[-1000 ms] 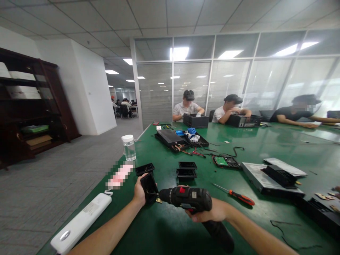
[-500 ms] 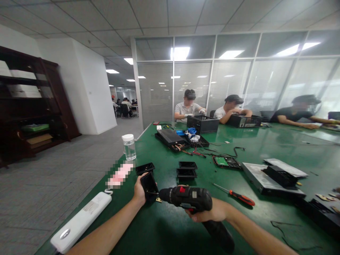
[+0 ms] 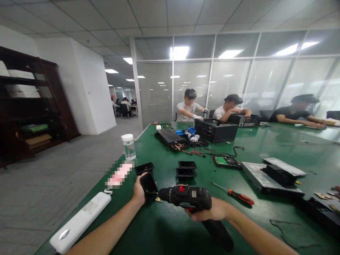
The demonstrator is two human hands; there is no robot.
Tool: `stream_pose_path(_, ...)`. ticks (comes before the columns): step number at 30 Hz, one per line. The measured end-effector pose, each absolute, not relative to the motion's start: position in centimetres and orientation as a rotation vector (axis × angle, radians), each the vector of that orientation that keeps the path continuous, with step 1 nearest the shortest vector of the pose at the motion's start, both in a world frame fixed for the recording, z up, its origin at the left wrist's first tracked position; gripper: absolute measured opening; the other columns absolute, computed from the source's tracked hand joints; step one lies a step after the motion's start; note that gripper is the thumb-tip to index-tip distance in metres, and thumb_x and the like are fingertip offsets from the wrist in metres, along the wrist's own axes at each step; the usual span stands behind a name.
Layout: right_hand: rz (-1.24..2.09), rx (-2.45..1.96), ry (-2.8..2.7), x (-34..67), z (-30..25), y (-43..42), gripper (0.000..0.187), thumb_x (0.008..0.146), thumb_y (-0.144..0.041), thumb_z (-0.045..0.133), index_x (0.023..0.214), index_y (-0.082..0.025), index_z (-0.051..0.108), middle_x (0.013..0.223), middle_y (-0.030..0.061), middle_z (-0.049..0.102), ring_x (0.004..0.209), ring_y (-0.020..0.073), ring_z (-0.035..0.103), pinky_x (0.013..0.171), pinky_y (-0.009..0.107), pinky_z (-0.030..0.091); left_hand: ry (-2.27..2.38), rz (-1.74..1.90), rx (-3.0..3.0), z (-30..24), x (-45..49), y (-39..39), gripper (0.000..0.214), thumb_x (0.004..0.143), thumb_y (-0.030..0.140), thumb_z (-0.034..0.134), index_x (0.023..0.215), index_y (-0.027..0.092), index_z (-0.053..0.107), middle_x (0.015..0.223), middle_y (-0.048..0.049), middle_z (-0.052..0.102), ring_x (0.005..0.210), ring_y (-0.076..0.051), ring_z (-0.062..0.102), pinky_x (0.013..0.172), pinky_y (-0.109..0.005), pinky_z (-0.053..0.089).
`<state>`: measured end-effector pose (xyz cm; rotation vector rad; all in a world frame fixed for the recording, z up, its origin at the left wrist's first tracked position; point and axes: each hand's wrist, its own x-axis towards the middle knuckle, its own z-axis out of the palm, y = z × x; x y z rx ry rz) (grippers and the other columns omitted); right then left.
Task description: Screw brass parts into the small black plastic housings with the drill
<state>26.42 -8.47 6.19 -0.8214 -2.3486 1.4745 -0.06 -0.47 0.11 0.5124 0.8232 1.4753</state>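
My left hand [image 3: 139,192] is closed around a small black plastic part [image 3: 149,186], held upright on the green table [image 3: 164,226]. My right hand [image 3: 212,212] grips a black cordless electric screwdriver [image 3: 188,198] with a red switch. Its bit points left into the black part. A small brass-coloured piece [image 3: 158,199] lies on the table under the bit. Similar black parts [image 3: 186,173] lie just beyond, along with another one [image 3: 144,168] to the left.
A red-handled screwdriver [image 3: 237,196] lies to the right. A white power strip [image 3: 79,221] sits at the table's left edge, a clear bottle [image 3: 129,147] further back. Opened black devices [image 3: 268,179] and a circuit board [image 3: 225,161] lie right. Three people work at the far end; one handles a black case [image 3: 216,130].
My hands and the screwdriver have stayed in place. At the far end, a person has slid a black case toward the table's middle and turned it.
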Motion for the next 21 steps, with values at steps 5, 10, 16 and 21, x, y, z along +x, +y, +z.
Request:
stream_pose_path(5, 1.473, -0.821, -2.317, 26.35, 6.05, -8.33, 0.014, 0.070, -0.027, 0.053, 0.082, -0.019, 0.052, 0.076, 0.0024, 0.048, 0.071, 0.0136, 0.048, 0.065, 0.028, 0.040, 0.818, 1.498, 0.508, 0.17, 0.00, -0.60, 0.027, 0.068, 0.033, 0.045, 0.086, 0.015, 0.056, 0.055, -0.0041, 0.057, 0.048, -0.022, 0.057, 0.048, -0.035, 0.044)
stream_pose_path(10, 1.483, -0.809, -2.330, 26.35, 6.12, -8.36, 0.012, 0.071, -0.026, 0.052, 0.082, -0.022, 0.052, 0.076, 0.0020, 0.048, 0.071, 0.0134, 0.049, 0.066, 0.028, 0.041, 0.797, 1.492, 0.522, -0.04, -0.14, -0.48, 0.026, 0.068, 0.033, 0.045, 0.085, 0.015, 0.055, 0.055, -0.0037, 0.056, 0.049, -0.023, 0.058, 0.050, -0.036, 0.045)
stream_pose_path(16, 1.474, -0.813, -2.319, 26.36, 6.77, -8.91, 0.012, 0.072, -0.021, 0.050, 0.084, -0.023, 0.053, 0.077, 0.0044, 0.050, 0.072, 0.0141, 0.049, 0.066, 0.029, 0.040, 0.798, 1.494, 0.532, -0.37, -0.23, -0.25, 0.026, 0.068, 0.033, 0.047, 0.085, 0.016, 0.055, 0.056, -0.0030, 0.057, 0.050, -0.022, 0.058, 0.051, -0.036, 0.045)
stream_pose_path(21, 1.474, -0.811, -2.345, 26.45, 5.86, -8.18, 0.013, 0.070, -0.024, 0.053, 0.082, -0.020, 0.052, 0.075, 0.0011, 0.048, 0.069, 0.0128, 0.047, 0.065, 0.027, 0.040, 0.781, 1.493, 0.543, -0.48, -0.26, -0.24, 0.026, 0.068, 0.033, 0.046, 0.087, 0.016, 0.054, 0.057, -0.0030, 0.057, 0.050, -0.023, 0.058, 0.051, -0.036, 0.045)
